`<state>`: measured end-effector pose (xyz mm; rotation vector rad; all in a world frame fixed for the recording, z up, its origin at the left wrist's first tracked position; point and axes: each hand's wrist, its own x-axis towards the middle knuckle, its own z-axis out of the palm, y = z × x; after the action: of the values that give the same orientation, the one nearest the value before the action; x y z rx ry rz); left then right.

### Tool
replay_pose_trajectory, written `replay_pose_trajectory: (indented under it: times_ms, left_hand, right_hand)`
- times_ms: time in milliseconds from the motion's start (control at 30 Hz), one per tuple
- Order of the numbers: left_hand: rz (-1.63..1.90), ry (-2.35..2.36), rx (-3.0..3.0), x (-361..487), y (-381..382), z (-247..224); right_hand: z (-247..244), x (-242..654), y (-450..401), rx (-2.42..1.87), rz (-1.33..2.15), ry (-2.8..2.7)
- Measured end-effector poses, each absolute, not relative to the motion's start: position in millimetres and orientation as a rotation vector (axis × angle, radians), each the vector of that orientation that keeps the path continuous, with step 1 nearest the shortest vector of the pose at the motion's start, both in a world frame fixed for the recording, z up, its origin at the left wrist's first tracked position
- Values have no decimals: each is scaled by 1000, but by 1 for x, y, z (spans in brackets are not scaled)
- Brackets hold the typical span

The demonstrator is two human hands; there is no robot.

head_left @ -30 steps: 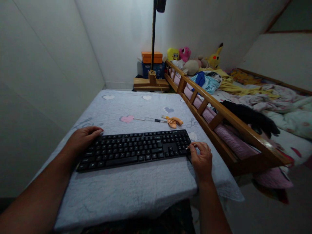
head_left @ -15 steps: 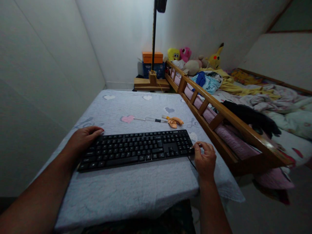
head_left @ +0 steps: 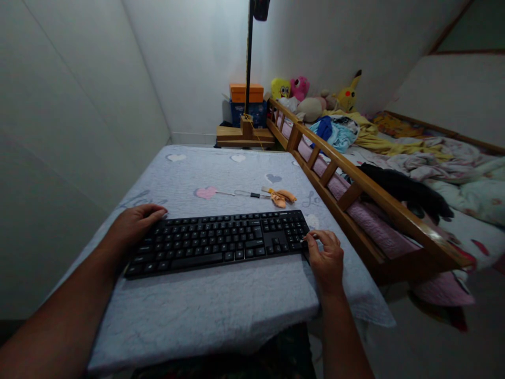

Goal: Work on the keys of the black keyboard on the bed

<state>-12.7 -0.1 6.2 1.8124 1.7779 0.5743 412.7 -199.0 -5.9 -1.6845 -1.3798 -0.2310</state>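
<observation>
Hands apart, the person worked at either end of a black full-size keyboard [head_left: 219, 242], which lay flat on a heart-print cloth [head_left: 189, 310]. At nine to ten o'clock from the keyboard's middle, the left hand [head_left: 132, 223] lay against its left end; whether it gripped or merely steadied that end could not be told. At three o'clock, the right hand [head_left: 325, 255] pinched a thin white-tipped swab [head_left: 303, 240] between thumb and fingers, its tip at the number pad's edge. Work with the swab looked under way rather than finished; which keys had been gone over, and how many were left, could not be made out. Half a second earlier, the right hand had been farther toward three o'clock, baring more of the cable [head_left: 306, 256]; the left hand and keyboard had barely changed. At one o'clock beyond the keyboard, a dark-handled wire tool [head_left: 255, 195] and a crumpled orange item [head_left: 280, 198] lay apart from both hands. Farther off stood a slatted wooden bed rail [head_left: 335, 150] toward two o'clock and, near twelve, a black pole [head_left: 248, 63] on a wooden base [head_left: 245, 134].
</observation>
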Motion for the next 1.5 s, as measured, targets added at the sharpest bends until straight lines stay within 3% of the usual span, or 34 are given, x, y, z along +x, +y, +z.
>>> replay_pose_trajectory:
  times_ms: [1500]
  left_hand:
    - [560, 1768, 1810, -13, 1, 7]
  right_hand:
    - [-12, 420, -196, -1780, -296, -1210]
